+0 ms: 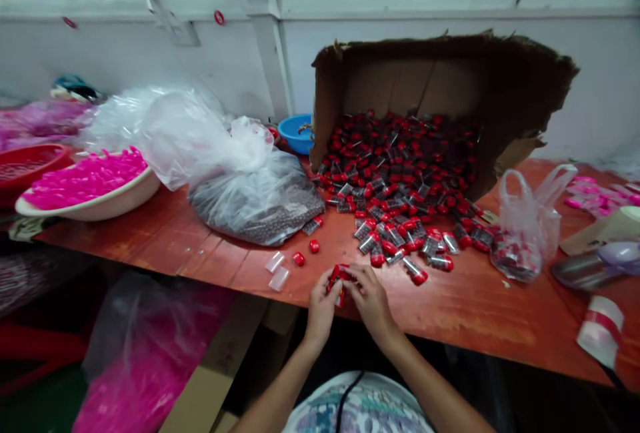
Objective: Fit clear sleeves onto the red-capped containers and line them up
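Note:
My left hand (323, 296) and my right hand (369, 293) meet at the table's front edge, their fingers closed round a small red piece (341, 274). Fingers cover much of it, so its exact kind is hidden. To the left of my hands lie two loose red caps (299, 259) and two clear plastic sleeves (279, 278). Beyond my right hand spreads a heap of small clear containers with red caps (395, 236) and dark contents. The heap spills out of a torn cardboard box (530, 96) lying on its side.
A clear bag of small dark pieces (255, 199) rests on the red-brown table (480, 306). Left are a white basin (100, 208) of pink pieces and a red basin (37, 179). A blue bowl (295, 134) stands behind; a small plastic bag (530, 226) and a white roll (600, 331) lie right.

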`<state>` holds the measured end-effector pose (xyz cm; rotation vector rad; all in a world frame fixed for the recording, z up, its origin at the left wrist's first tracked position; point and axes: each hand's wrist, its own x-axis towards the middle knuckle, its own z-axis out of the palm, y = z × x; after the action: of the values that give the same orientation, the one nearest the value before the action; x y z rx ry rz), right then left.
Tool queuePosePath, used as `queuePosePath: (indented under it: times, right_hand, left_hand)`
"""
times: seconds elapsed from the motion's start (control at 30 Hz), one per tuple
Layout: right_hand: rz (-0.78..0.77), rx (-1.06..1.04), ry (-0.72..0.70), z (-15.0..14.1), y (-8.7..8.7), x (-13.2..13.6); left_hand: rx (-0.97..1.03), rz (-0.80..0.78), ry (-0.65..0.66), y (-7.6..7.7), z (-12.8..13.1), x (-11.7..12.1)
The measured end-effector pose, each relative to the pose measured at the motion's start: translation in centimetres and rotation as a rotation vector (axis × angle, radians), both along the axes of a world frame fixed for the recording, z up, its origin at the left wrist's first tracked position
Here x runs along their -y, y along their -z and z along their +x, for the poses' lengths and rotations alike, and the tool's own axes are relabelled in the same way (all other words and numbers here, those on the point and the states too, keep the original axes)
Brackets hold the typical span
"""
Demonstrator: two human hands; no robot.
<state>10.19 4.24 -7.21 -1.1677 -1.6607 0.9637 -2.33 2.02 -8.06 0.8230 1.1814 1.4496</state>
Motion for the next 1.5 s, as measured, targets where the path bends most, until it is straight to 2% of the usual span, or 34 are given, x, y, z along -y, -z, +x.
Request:
queuePosePath:
  times: [0.17, 0.33, 0.4, 0.53, 0.63, 0.73, 0.93, 1.1, 1.23, 1.33, 1.4, 1.5]
  right_hand:
    - [-0.066, -0.021, -0.020, 0.3, 0.0, -1.3]
    - [-0.014, 0.091, -0.035, 0.5, 0.2, -2.1]
    - [0.081, 0.142, -0.023, 0.4, 0.2, -1.9]
    - [0.277, 0.179, -0.036, 0.2, 0.1, -1.4]
    - [0.318, 0.171, -0.054, 0.1, 0.1, -1.3]
    - [0.323, 0.196, -0.102, -0.1, 0.1, -1.4]
    - [0.303, 0.293, -0.106, -0.4, 0.5, -1.0]
    - [0.294, 0.394, -0.102, -0.1, 1.1, 0.3]
    - [0.267, 0.372, -0.098, 0.2, 1.6, 1.2]
    - [0.199, 0.290, -0.035, 0.4, 1.7, 1.3]
    - [0.164, 0.227, 0.021, 0.5, 1.5, 1.2]
    - [0.155, 0.137, 0.066, 0.4, 1.3, 1.3]
  left_hand:
    - [-0.101, 0.009, 0.037, 0.1, 0.1, 0.2]
    - [-0.065, 0.007, 0.037, -0.7, 0.2, 0.3]
    - [0.025, -0.017, 0.028, -1.1, 0.3, 0.2]
    - [0.362, -0.110, 0.088, -1.8, -0.2, 0.0]
    - [0.563, -0.252, 0.212, -2.3, -1.0, -0.2]
    - [0.619, -0.346, 0.272, -2.3, -1.7, -0.6]
    - [0.448, -0.325, 0.203, -1.3, -0.8, -0.7]
    - [0.642, -0.463, -0.016, -1.3, 0.6, 0.1]
    - [0.705, -0.515, -0.070, -1.4, 1.1, 0.3]
    - [0.686, -0.556, -0.075, -1.3, 1.3, 0.3]
    - [0.619, -0.530, -0.097, -1.2, 1.4, 0.4]
    - [0.446, -0.363, -0.185, -0.9, 1.7, 0.6]
